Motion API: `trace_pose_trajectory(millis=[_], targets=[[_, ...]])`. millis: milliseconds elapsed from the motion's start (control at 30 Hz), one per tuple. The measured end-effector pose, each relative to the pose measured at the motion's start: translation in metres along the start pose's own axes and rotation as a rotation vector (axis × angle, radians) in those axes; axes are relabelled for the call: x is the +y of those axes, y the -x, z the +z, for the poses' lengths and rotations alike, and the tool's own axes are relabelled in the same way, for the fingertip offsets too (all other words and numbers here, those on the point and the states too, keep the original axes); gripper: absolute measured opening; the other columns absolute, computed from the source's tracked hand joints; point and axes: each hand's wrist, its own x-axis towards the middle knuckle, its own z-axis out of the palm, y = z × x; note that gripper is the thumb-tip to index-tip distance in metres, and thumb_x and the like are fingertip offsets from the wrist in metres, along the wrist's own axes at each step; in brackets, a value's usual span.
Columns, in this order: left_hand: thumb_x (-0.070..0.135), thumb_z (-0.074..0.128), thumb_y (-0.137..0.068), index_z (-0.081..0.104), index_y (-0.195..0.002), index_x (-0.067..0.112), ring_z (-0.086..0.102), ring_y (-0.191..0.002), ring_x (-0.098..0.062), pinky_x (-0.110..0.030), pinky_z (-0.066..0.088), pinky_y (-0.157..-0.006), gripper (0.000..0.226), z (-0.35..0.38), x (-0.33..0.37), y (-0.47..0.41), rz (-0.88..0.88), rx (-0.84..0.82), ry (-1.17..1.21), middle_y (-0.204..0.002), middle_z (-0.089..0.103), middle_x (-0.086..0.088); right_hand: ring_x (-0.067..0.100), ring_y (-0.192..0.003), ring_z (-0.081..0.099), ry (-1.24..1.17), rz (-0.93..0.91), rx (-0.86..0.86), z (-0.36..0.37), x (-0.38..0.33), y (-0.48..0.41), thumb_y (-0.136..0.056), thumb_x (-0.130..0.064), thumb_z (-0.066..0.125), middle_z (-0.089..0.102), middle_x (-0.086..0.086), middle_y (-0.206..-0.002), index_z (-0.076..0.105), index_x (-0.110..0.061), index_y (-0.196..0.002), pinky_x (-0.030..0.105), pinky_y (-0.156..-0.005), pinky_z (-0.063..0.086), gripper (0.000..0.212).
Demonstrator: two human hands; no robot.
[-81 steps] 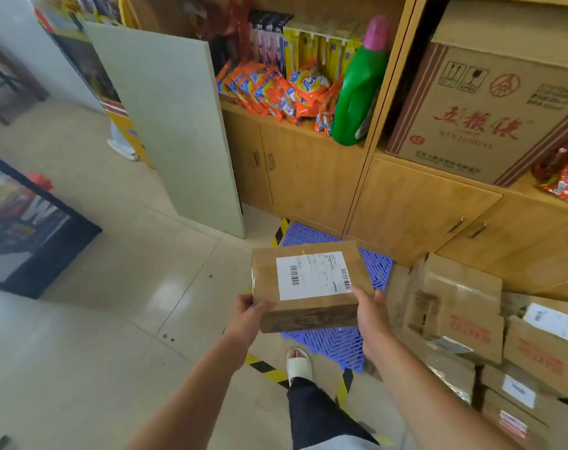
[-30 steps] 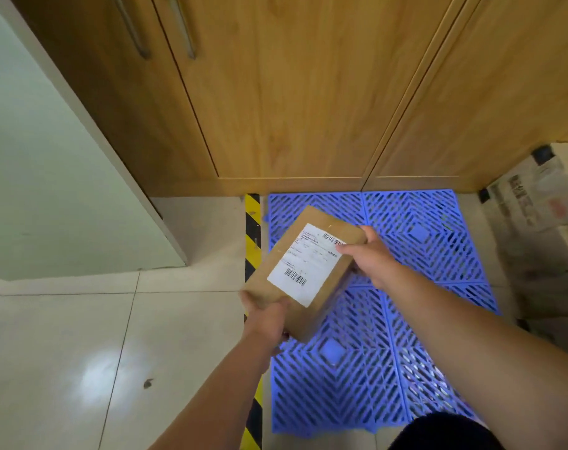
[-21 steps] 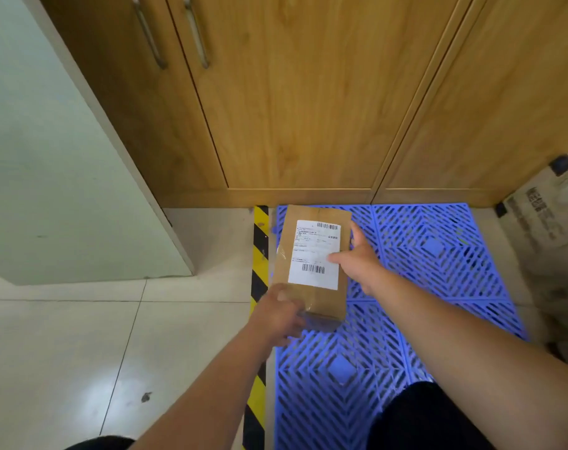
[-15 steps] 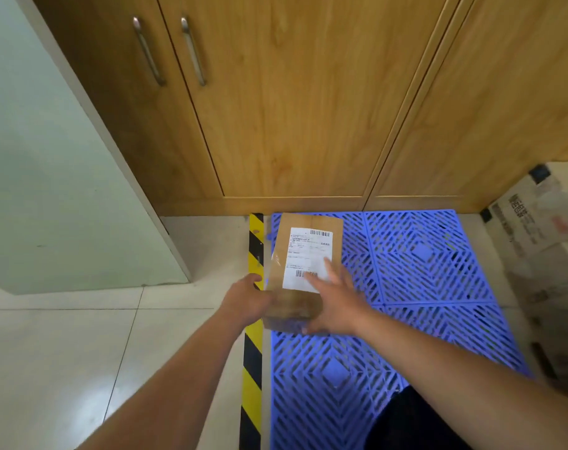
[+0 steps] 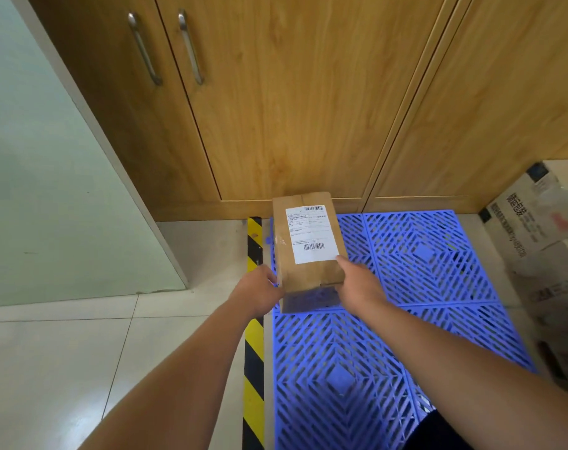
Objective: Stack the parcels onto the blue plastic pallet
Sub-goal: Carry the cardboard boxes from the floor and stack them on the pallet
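Floor: pale glossy tiles (image 5: 65,352), met at the back by wood-grain cabinet doors (image 5: 276,108) with slim metal handles (image 5: 144,50); a matt pale green panel (image 5: 49,190) stood at the left.
Progress: judged an early stage. One parcel was at its place on the pallet and not yet let go, and it was the only parcel seen there.
Remaining: printed cartons (image 5: 532,222), creased and taped, were piled on the floor off the pallet's right edge; judged still to be stacked.
Pallet: blue plastic pallet (image 5: 422,271), rigid moulded squares of slanted open slats; yellow-and-black hazard tape (image 5: 254,352) ran along its left edge.
Parcel: brown cardboard parcel (image 5: 308,241), an oblong box with a clear-taped seam and a white shipping label (image 5: 312,233) with barcodes facing up. It lay lengthwise at the pallet's far left corner, its far end near the cabinet base.
Left hand: left hand (image 5: 256,297) clasped the parcel's near left corner.
Right hand: right hand (image 5: 360,284) clasped the near right corner, one finger laid on top.
Hands: apart, with the parcel between them.
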Motion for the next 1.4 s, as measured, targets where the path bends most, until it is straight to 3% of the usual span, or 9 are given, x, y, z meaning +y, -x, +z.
trace_pose_trajectory(millis=[67,300,500,633,800,900,1033,1233,1400], targets=[[0.017,0.063,-0.087,0.060,-0.088,0.014,0.054,-0.064,-0.018,-0.028,0.049,-0.059,0.004,0.000,0.003,-0.001,-0.112,-0.108,0.267,-0.079,0.055,-0.004,0.029,-0.119,0.058,-0.111,0.008,0.012,0.005,0.003,-0.007,-0.095,-0.009,0.054,0.052,0.009,-0.142,0.033,-0.034,-0.153,0.040,-0.094,0.052,0.066],[0.013,0.057,-0.089,0.061,-0.112,0.005,0.050,-0.087,-0.024,-0.033,0.043,-0.079,0.024,-0.004,0.008,-0.013,-0.211,-0.089,0.823,-0.097,0.053,-0.009,0.026,-0.122,0.058,-0.310,0.022,0.073,0.006,-0.016,-0.019,-0.094,-0.008,0.057,0.056,0.002,-0.143,0.045,-0.031,-0.148,0.038,-0.096,0.053,0.060],[0.033,0.060,-0.078,0.054,-0.135,0.017,0.056,-0.120,-0.021,-0.030,0.044,-0.090,0.059,-0.010,0.006,-0.018,-0.175,-0.134,0.885,-0.142,0.051,-0.002,0.030,-0.124,0.056,-0.387,0.051,0.104,0.002,-0.024,-0.031,-0.097,0.001,0.049,0.048,0.007,-0.150,0.042,-0.023,-0.151,0.035,-0.091,0.053,0.060],[0.030,0.053,-0.092,0.054,-0.133,0.017,0.055,-0.120,-0.025,-0.034,0.042,-0.100,0.044,-0.009,0.008,-0.019,-0.169,-0.125,0.988,-0.134,0.054,-0.003,0.030,-0.122,0.058,-0.432,0.078,0.122,0.002,-0.028,-0.032,-0.095,0.003,0.051,0.048,0.007,-0.151,0.044,-0.024,-0.150,0.039,-0.093,0.055,0.061],[0.034,0.053,-0.089,0.059,-0.119,0.018,0.062,-0.096,-0.025,-0.032,0.046,-0.087,0.035,-0.012,0.010,-0.021,-0.181,-0.116,0.987,-0.112,0.060,-0.004,0.027,-0.113,0.060,-0.437,0.067,0.123,0.002,-0.029,-0.029,-0.097,0.002,0.052,0.047,0.008,-0.151,0.044,-0.023,-0.150,0.031,-0.076,0.055,0.059],[0.035,0.051,-0.091,0.059,-0.121,0.015,0.061,-0.095,-0.024,-0.034,0.046,-0.096,0.037,-0.014,0.011,-0.022,-0.167,-0.121,0.970,-0.112,0.061,-0.005,0.030,-0.121,0.058,-0.429,0.072,0.120,0.000,-0.030,-0.028,-0.096,0.002,0.053,0.050,0.009,-0.149,0.044,-0.021,-0.150,0.039,-0.094,0.055,0.059],[0.036,0.048,-0.095,0.055,-0.131,0.013,0.061,-0.100,-0.026,-0.038,0.043,-0.105,0.043,-0.016,0.011,-0.020,-0.172,-0.123,0.962,-0.114,0.060,-0.005,0.029,-0.116,0.061,-0.411,0.077,0.127,-0.002,-0.031,-0.024,-0.097,0.002,0.052,0.058,0.007,-0.140,0.048,-0.021,-0.147,0.035,-0.089,0.054,0.055],[0.042,0.042,-0.099,0.051,-0.127,0.018,0.060,-0.098,-0.025,-0.032,0.049,-0.073,0.038,-0.019,0.019,-0.011,-0.230,-0.094,0.863,-0.124,0.057,-0.005,0.025,-0.104,0.062,-0.445,0.062,0.118,-0.006,-0.031,-0.017,-0.094,-0.001,0.056,0.065,0.003,-0.127,0.053,-0.028,-0.139,0.031,-0.077,0.048,0.053],[0.054,0.037,-0.100,0.033,-0.152,0.023,0.030,-0.143,-0.031,-0.045,0.029,-0.115,0.060,-0.025,0.026,0.004,-0.250,-0.043,0.723,-0.158,0.030,-0.008,0.026,-0.096,0.061,-0.470,0.129,0.066,-0.020,-0.029,0.003,-0.096,-0.012,0.063,0.055,0.009,-0.142,0.037,-0.024,-0.151,0.038,-0.076,0.053,0.063]])
